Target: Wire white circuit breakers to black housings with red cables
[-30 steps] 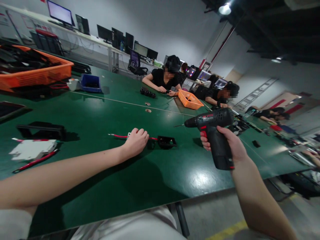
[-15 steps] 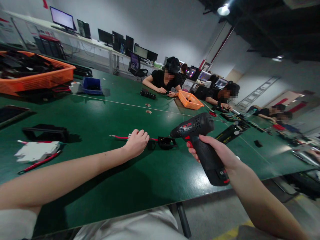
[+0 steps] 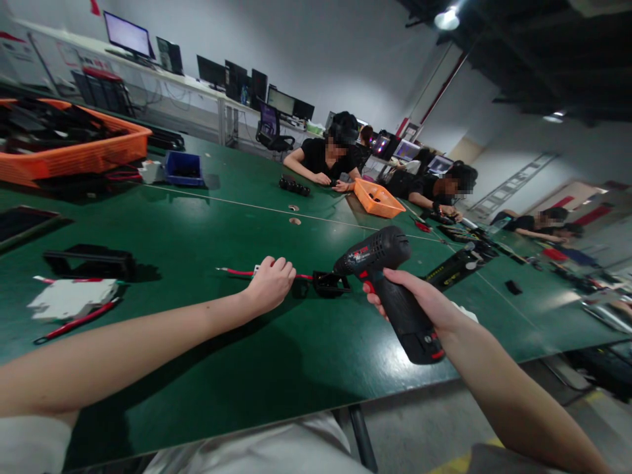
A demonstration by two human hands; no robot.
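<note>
My right hand [image 3: 424, 299] grips the handle of a black cordless screwdriver [image 3: 382, 273] with a red trigger. Its nose points left and down at a small black plastic frame [image 3: 330, 283] on the green table [image 3: 296, 342]. My left hand [image 3: 270, 284] is closed into a fist beside that frame, resting on a small white part with red wires [image 3: 237, 270] running out to the left. What the fingers hold is hidden.
At the left lie a white breaker with red wires [image 3: 69, 297] and a black frame [image 3: 89, 261]. An orange crate [image 3: 74, 148] and a blue bin [image 3: 184, 169] stand at the far left. Other people work at the far side beside a small orange bin [image 3: 378, 197].
My right hand has brought the screwdriver down and leftward until its tip reaches the black frame. My left hand has stayed in place.
</note>
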